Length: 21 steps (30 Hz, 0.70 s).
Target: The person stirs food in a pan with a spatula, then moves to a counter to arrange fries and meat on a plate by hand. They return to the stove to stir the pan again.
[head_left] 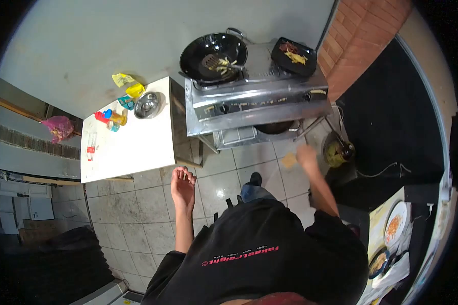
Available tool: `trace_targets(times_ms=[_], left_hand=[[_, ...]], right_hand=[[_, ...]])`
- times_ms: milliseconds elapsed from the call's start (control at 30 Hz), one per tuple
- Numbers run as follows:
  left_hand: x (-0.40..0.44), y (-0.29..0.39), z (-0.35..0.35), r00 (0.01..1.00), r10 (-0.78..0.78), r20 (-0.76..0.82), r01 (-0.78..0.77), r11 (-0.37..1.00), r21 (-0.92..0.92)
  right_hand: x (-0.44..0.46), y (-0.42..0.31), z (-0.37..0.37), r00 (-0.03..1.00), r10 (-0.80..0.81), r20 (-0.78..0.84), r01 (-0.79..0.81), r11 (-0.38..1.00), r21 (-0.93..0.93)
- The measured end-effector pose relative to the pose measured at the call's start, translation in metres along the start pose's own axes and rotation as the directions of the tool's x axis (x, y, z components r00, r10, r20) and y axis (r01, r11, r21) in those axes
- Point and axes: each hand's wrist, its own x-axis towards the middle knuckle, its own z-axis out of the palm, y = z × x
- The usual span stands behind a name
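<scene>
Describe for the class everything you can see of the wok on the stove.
The wok is round, wide and deep, with a glossy black, metal-looking surface. A loop handle juts from its far rim. It sits upright, mouth up, on the left side of the metal stove. Inside lie pale strips of food and a slotted spatula. No hand touches it.
</scene>
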Motion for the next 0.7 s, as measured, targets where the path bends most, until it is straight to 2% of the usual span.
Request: trace_targets(times_ms=[33,67,100,133,200,267,333,433,500,533,567,633,700], left_hand=[[0.018,0.000,0.001,1.000,0.007,0.002,-0.007,1.000,-0.008],[0.038,-0.001,0.002,1.000,0.018,0.018,-0.019,0.999,0.037],[0.048,0.001,-0.001,1.000,0.017,0.021,-0.019,0.995,0.098],[0.060,0.001,0.003,0.999,-0.005,-0.031,0.007,0.998,0.059],[0.084,0.002,0.005,0.998,-0.042,-0.048,0.045,0.996,0.074],[0.114,-0.002,0.006,0.996,-0.077,-0.049,0.081,0.993,0.085],[0.141,-0.003,0.011,0.993,-0.110,-0.033,0.113,0.989,0.095],[0.181,0.000,0.006,0.984,-0.180,0.011,0.176,0.975,0.135],[0.208,0.005,-0.002,0.971,-0.237,0.006,0.234,0.961,0.146],[0.219,0.011,-0.005,0.968,-0.251,0.009,0.247,0.958,0.145],[0.230,0.018,-0.007,0.961,-0.275,0.013,0.269,0.948,0.169],[0.255,0.029,-0.013,0.955,-0.296,0.022,0.287,0.940,0.183],[0.273,0.041,-0.025,0.947,-0.321,0.021,0.311,0.928,0.205]], right_hand=[[0.002,0.000,0.037,1.000,0.030,-0.008,-0.029,0.993,0.111],[0.004,-0.005,0.002,0.980,0.000,0.197,-0.082,0.910,0.406],[-0.003,-0.022,-0.042,0.913,-0.097,0.395,-0.202,0.735,0.647],[0.002,-0.027,-0.044,0.903,-0.101,0.417,-0.218,0.729,0.649],[0.041,-0.016,-0.064,0.963,-0.246,0.109,0.146,0.818,0.556],[0.089,-0.037,-0.138,0.913,-0.397,-0.094,0.324,0.566,0.758],[0.126,-0.079,-0.225,0.927,-0.366,0.078,0.107,0.461,0.881],[0.214,-0.118,-0.259,0.886,-0.452,-0.107,0.363,0.531,0.766],[0.266,-0.154,-0.277,0.902,-0.422,-0.086,0.337,0.566,0.752],[0.291,-0.170,-0.280,0.905,-0.416,-0.088,0.358,0.636,0.683],[0.321,-0.182,-0.273,0.919,-0.394,-0.033,0.326,0.708,0.627],[0.375,-0.200,-0.250,0.912,-0.411,-0.014,0.342,0.737,0.583],[0.406,-0.219,-0.243,0.925,-0.370,0.086,0.313,0.870,0.382]])
